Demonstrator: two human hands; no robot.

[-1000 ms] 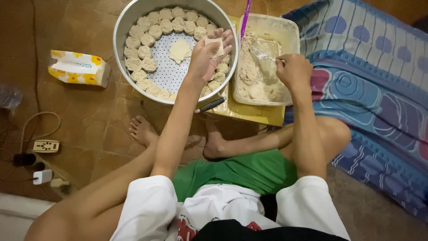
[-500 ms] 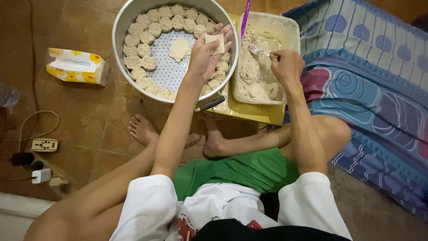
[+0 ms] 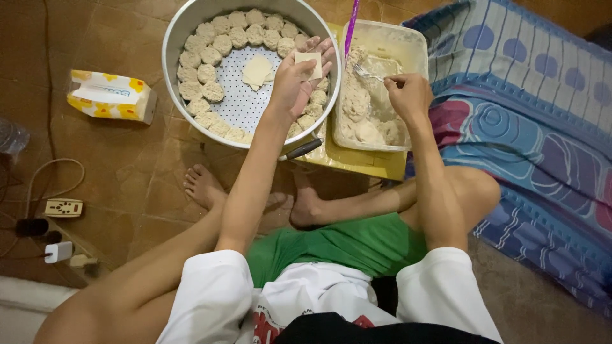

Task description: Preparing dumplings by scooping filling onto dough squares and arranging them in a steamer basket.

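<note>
My left hand (image 3: 298, 79) hovers over the right side of a round metal steamer tray (image 3: 175, 38), palm up, with a square dumpling wrapper (image 3: 308, 62) lying on its fingers. Several shaped dumplings (image 3: 210, 70) line the tray's rim, and a small stack of wrappers (image 3: 256, 70) lies on its perforated middle. My right hand (image 3: 408, 95) grips a fork (image 3: 368, 75) whose tines sit in the pale filling (image 3: 357, 105) inside a clear plastic tub (image 3: 414, 44).
A yellow board (image 3: 363, 162) lies under the tub, with a dark-handled knife (image 3: 303, 150) on it. A tissue pack (image 3: 111, 95) lies left on the tiled floor, near a power strip and plugs (image 3: 60, 209). A patterned mattress (image 3: 535, 127) fills the right.
My left hand has lifted slightly with the wrapper in its palm. My right hand has shifted the fork within the tub of filling.
</note>
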